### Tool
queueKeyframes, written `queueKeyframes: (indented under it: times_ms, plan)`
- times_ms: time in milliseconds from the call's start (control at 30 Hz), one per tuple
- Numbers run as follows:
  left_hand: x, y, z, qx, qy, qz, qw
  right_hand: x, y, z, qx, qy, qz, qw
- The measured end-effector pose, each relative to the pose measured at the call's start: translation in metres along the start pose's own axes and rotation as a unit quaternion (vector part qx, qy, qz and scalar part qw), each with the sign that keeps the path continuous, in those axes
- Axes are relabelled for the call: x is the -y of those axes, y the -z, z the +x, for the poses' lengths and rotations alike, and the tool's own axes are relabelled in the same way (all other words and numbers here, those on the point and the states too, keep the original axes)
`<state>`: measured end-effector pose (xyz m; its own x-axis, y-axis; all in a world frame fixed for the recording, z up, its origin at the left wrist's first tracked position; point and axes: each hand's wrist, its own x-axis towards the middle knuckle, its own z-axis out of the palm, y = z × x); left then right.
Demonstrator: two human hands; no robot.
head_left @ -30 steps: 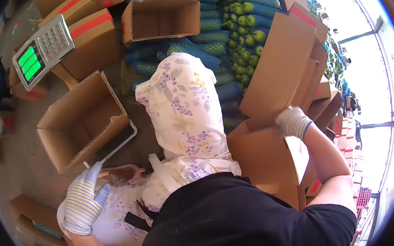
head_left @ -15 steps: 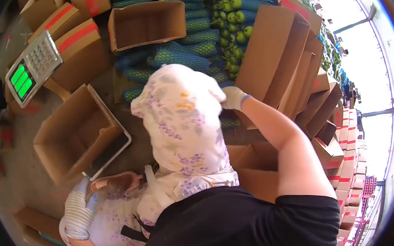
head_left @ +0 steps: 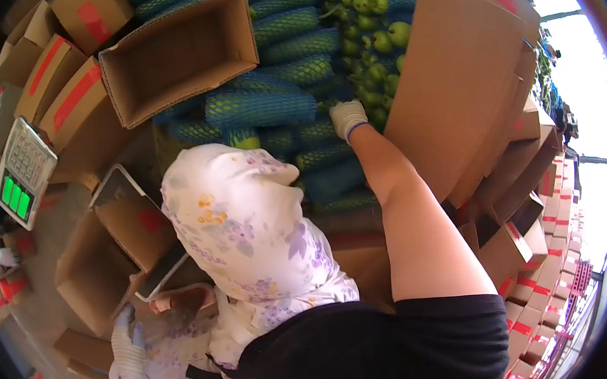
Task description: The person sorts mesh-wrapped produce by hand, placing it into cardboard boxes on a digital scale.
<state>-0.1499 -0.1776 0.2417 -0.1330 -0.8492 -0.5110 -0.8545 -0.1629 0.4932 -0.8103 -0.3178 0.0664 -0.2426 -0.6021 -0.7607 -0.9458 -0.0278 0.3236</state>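
Note:
My right hand point(head_left: 349, 119), in a white glove, reaches among blue mesh bags of green produce point(head_left: 261, 109). Its fingers are curled beside a bag's end; what they grip is hidden. Loose round green vegetables point(head_left: 378, 73) lie just beyond it. At the lower left, my left hand point(head_left: 128, 349), in a striped glove with bluish fingertips, has its fingers stretched out by the lower edge of an open cardboard box point(head_left: 85, 274). A floral cloth point(head_left: 242, 226) fills the centre and hides part of the bags.
An empty open carton point(head_left: 179, 57) rests on the bags at the top. Large cartons point(head_left: 456, 85) lean at the right. A scale display point(head_left: 25, 172) with green digits stands at the left. Another person's gloved hand point(head_left: 8, 257) shows at the far left edge.
My right hand has moved forward from beside the floral cloth to the mesh bags. The view has shifted, and the box at the left appears tilted differently. My left hand stays low.

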Motion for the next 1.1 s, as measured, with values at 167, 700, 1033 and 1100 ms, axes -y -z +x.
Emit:
queueKeyframes:
  times_ms: [167,700,1033,1100]
  plan:
    - [-0.041,0.005,-0.002,-0.007,0.034,0.003,0.999,-0.007,-0.027,0.035,-0.027,-0.004,-0.002,1.000]
    - [-0.172,0.013,0.010,-0.106,-0.229,-0.065,0.965,-0.030,0.009,-0.080,0.089,0.084,0.219,0.968]
    - [-0.228,-0.054,0.045,0.263,-0.230,-0.436,0.829,0.013,0.029,-0.288,0.114,0.260,0.838,0.467]
    - [-0.234,-0.069,0.045,0.203,-0.291,-0.611,0.707,0.058,0.054,-0.304,0.052,0.342,0.782,0.518]
